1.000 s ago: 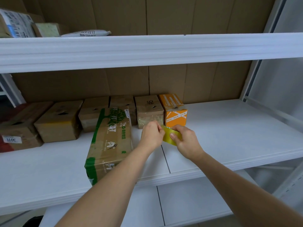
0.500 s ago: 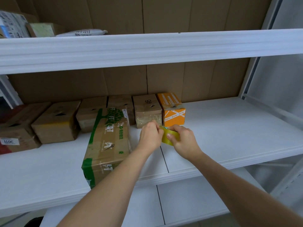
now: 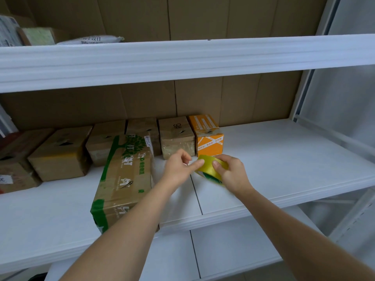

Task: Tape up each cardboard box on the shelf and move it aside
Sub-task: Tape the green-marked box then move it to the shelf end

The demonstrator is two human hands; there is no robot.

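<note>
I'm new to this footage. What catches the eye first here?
Two hands meet mid-frame over the white shelf: the right hand grips a yellow tape roll while the left hand picks at it. Left of them lies a green-printed box; behind stands an orange box.

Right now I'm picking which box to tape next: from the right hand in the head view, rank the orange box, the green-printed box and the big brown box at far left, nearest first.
1. Orange box, just behind the right hand.
2. Green-printed box, left, past the left hand.
3. Big brown box, far left in the back row.
</note>
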